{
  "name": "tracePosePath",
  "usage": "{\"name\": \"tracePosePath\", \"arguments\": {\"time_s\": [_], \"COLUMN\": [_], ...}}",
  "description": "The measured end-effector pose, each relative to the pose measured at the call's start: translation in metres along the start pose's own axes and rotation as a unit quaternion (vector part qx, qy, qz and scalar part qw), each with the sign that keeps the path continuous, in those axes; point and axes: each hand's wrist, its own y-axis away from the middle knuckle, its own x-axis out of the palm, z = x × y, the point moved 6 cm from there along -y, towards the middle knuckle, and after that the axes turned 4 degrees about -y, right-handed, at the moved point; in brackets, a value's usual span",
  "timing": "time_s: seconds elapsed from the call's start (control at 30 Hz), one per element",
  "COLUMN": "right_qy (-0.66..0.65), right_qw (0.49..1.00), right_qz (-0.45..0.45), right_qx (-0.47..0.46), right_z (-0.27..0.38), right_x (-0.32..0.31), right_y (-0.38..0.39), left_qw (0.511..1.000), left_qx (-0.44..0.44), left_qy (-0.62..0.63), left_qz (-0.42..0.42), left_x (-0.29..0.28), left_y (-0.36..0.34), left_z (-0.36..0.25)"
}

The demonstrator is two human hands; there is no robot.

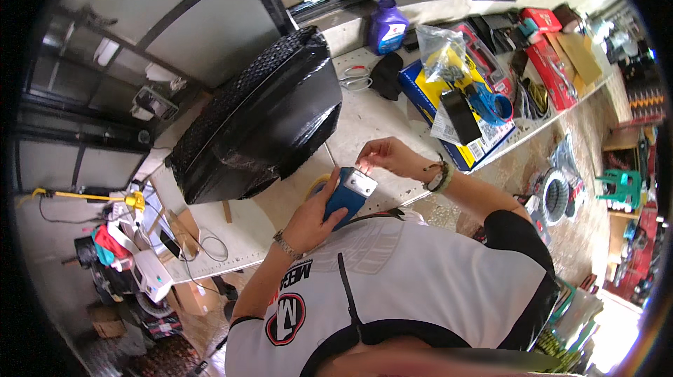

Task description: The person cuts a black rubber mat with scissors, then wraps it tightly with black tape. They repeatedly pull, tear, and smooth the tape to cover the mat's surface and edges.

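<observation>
My left hand is wrapped round a blue block-shaped case with a silver end plate that has two dark round spots on it. The case is tilted, its silver end up toward my right hand. Close by that end, my right fingers are pinched together; whatever is between them is too small to make out. Beyond my hands, a big glossy black moulded part with a mesh-like edge lies on the white workbench. Part of a yellowish ring-shaped item shows behind my left hand.
To the right sit a blue and yellow box, a black phone-like slab, a blue ring-shaped tool and a red box. Scissors and a purple bottle stand farther back. Cables and a white box are at left.
</observation>
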Motion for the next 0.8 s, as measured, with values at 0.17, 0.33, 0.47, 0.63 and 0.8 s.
{"name": "tracePosePath", "arguments": {"time_s": [0.17,0.33,0.47,0.63,0.8], "right_qy": [0.054,0.129,0.476,0.276,-0.319], "right_qw": [0.994,0.974,0.826,0.907,0.924], "right_qz": [-0.094,-0.168,-0.217,-0.205,-0.190], "right_qx": [-0.003,-0.073,-0.211,-0.244,-0.091], "right_z": [0.047,0.059,0.047,0.050,0.052], "right_x": [-0.056,-0.070,0.022,0.072,0.008], "right_y": [0.008,0.009,0.014,0.008,-0.016], "left_qw": [0.998,0.992,0.960,0.924,0.932], "left_qx": [0.044,-0.018,0.101,-0.121,0.006], "left_qy": [0.015,-0.053,-0.054,-0.297,-0.267], "left_qz": [-0.033,-0.116,-0.254,-0.208,-0.245], "left_x": [-0.028,-0.010,0.031,0.112,0.104], "left_y": [0.009,-0.026,-0.101,-0.164,-0.168], "left_z": [-0.020,0.025,0.055,0.111,0.104]}}
